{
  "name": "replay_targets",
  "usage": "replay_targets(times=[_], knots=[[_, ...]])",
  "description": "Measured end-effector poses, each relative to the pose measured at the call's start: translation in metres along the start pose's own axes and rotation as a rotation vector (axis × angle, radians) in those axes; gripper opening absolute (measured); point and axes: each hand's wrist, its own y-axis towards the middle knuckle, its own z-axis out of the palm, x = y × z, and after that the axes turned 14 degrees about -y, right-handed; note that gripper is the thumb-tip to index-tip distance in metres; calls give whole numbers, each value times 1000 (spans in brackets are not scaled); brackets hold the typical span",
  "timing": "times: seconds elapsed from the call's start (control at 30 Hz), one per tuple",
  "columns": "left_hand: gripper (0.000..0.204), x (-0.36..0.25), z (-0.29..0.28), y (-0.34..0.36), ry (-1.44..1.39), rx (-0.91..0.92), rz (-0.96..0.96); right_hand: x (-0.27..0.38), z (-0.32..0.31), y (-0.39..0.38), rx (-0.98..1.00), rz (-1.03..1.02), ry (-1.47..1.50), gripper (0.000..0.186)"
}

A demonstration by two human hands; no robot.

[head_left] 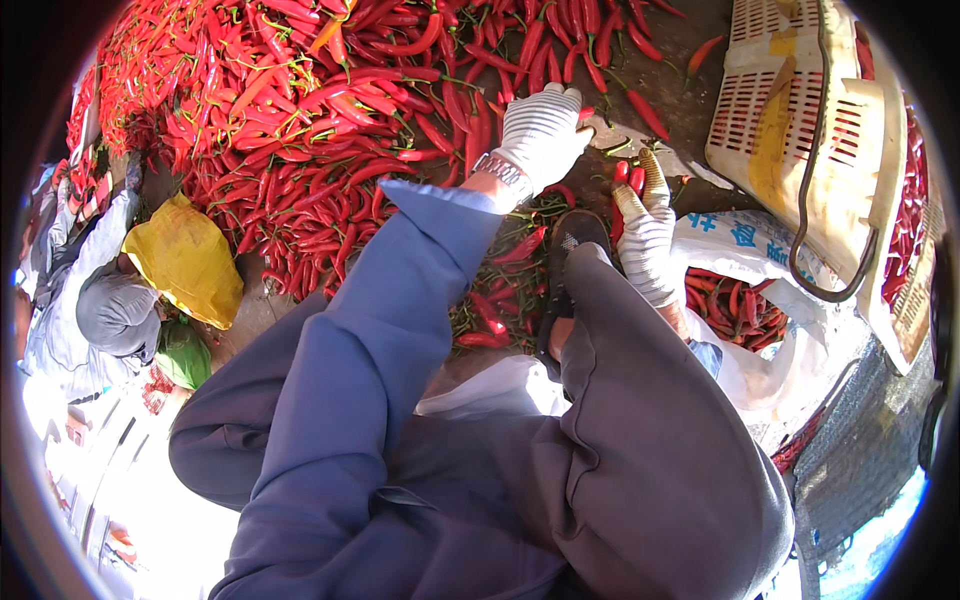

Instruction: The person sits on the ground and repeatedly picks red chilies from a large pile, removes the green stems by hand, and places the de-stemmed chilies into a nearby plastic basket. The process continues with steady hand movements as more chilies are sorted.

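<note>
My left hand (545, 140), in a white striped glove with a metal watch at the wrist, reaches over the near edge of a large heap of red chili peppers (300, 130). Its fingers are curled, and the end of a red chili pepper (587, 114) shows between fingers and thumb. By my right knee, my right hand (645, 235), gloved alike, grips a few red chili peppers (630, 178) pointing upward. Right beside it, an open white plastic sack (765, 385) holds more red chili peppers (735, 308).
A cream plastic crate (770, 110) with a metal handle stands at the right, tilted. My dark shoe (580, 235) is between my hands, with peppers and green stems around it. At the left another person in a grey cap (118, 310) sits near a yellow bag (185, 262).
</note>
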Motion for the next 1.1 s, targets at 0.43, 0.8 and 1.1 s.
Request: replay_targets(times=[0.43,0.8,1.1], knots=[[32,4,-3,-37,-1287,-19,-429,16,17,21,-37,-177,-540,63],[35,-4,9,-80,-1034,-25,-524,16,34,-2,267,-129,-853,74],[32,29,-4,-70,-479,103,-37,41,25,6,392,-217,-943,74]])
